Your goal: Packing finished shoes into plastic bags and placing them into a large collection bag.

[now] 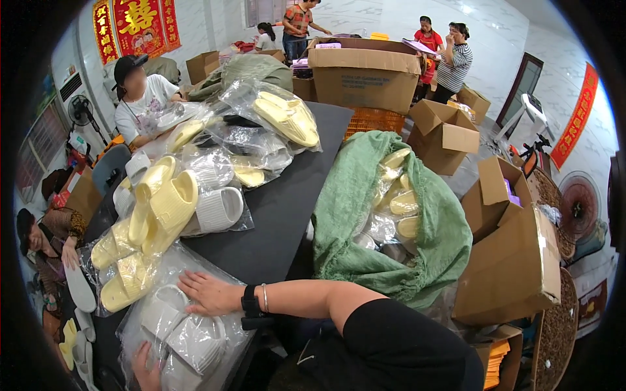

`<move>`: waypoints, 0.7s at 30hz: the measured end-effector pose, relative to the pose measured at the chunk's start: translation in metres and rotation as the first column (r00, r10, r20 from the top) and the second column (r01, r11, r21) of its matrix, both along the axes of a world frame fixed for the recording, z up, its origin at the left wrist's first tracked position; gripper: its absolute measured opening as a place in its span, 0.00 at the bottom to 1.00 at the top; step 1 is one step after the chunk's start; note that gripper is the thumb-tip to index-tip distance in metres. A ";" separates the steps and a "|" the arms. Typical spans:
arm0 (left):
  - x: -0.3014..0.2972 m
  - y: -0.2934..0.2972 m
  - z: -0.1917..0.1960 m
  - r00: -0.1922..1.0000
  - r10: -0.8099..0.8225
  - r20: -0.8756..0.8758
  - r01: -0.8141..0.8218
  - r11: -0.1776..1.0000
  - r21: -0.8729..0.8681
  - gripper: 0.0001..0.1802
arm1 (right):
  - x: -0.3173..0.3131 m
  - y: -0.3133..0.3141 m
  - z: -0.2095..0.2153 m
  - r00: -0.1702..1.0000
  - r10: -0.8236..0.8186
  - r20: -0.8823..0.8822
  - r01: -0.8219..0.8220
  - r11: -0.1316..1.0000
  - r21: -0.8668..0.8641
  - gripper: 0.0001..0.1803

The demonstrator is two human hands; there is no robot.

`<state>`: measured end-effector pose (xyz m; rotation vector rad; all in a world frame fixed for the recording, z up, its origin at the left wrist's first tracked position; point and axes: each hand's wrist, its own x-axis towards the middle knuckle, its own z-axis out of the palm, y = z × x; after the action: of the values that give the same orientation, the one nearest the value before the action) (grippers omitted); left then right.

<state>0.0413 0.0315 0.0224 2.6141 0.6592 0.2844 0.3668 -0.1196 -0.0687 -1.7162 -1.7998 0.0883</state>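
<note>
In front of me lies a clear plastic bag (225,331) with pale grey slippers (195,342) inside, their ribbed straps facing up. My right hand (210,293) rests flat on the bag's far side, fingers spread; it is open and wears a dark band and a bangle at the wrist. At the lower edge my left hand (147,370) touches the bag's left side, its visible fingers stretched out and the rest cut off by the frame. Just beyond are bagged yellow slippers (171,208), piled against bagged white slippers (218,207).
A dark table (274,215) carries the slipper pile. To its right stands a green sack (332,241) of bagged slippers, with cardboard boxes (505,274) beyond. Co-workers sit along the left side, one person (147,104) handling a bag; loose slippers (81,348) lie near the left edge.
</note>
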 end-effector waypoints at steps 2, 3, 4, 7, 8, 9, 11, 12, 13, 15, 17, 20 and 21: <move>0.006 0.011 -0.013 0.992 -0.122 0.026 0.119 0.989 0.091 0.23 | 0.001 0.000 -0.001 1.000 0.003 -0.004 -0.003 1.000 -0.003 0.43; 0.004 0.018 -0.021 0.989 -0.148 -0.009 0.148 0.984 0.102 0.28 | 0.001 0.002 -0.001 1.000 0.001 0.005 -0.001 1.000 0.006 0.43; 0.004 0.019 -0.024 0.984 -0.171 -0.047 0.176 0.978 0.109 0.33 | -0.001 0.002 -0.001 1.000 0.001 0.012 -0.001 1.000 0.013 0.43; 0.017 0.024 -0.035 0.991 -0.100 -0.093 0.100 0.995 0.001 0.36 | 0.001 0.000 -0.002 1.000 -0.010 0.011 0.010 1.000 0.009 0.43; 0.027 0.022 -0.035 0.991 -0.097 -0.095 0.097 0.995 -0.002 0.36 | 0.001 -0.001 0.000 1.000 -0.007 0.009 0.007 1.000 0.006 0.43; 0.036 0.018 -0.035 0.988 -0.150 0.018 0.150 0.989 0.010 0.32 | 0.001 -0.001 0.001 1.000 -0.008 0.023 0.008 1.000 0.003 0.43; 0.059 0.008 -0.026 0.970 -0.202 0.132 0.201 0.979 0.026 0.30 | 0.002 -0.002 0.003 0.999 -0.009 0.038 0.009 1.000 -0.004 0.42; 0.070 0.002 -0.019 0.984 -0.159 0.078 0.164 0.984 -0.070 0.27 | 0.001 -0.001 0.003 0.999 -0.005 0.037 0.005 1.000 0.001 0.42; 0.076 -0.002 -0.016 0.992 -0.126 0.020 0.128 0.978 -0.164 0.25 | 0.001 -0.001 0.001 0.999 -0.007 0.035 0.007 1.000 0.006 0.42; 0.079 -0.004 -0.019 0.995 -0.096 -0.003 0.094 0.980 -0.175 0.23 | 0.001 0.001 0.000 1.000 -0.009 0.029 0.009 1.000 0.019 0.43; 0.078 -0.003 -0.021 0.998 -0.060 -0.026 0.055 0.983 -0.177 0.21 | -0.002 0.003 0.001 1.000 -0.006 0.026 0.005 0.999 0.040 0.43; 0.069 0.009 -0.034 0.997 -0.060 -0.050 0.047 0.972 -0.229 0.23 | 0.001 0.001 -0.004 1.000 -0.010 0.012 0.010 0.999 0.035 0.43; 0.067 0.010 -0.045 0.997 -0.033 -0.071 0.015 0.971 -0.237 0.22 | 0.003 0.001 -0.010 0.999 -0.019 0.026 0.019 0.999 0.034 0.43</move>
<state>0.1084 0.0415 -0.0225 2.4112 0.6437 0.0948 0.3701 -0.1190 -0.0787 -1.7181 -1.7936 0.0275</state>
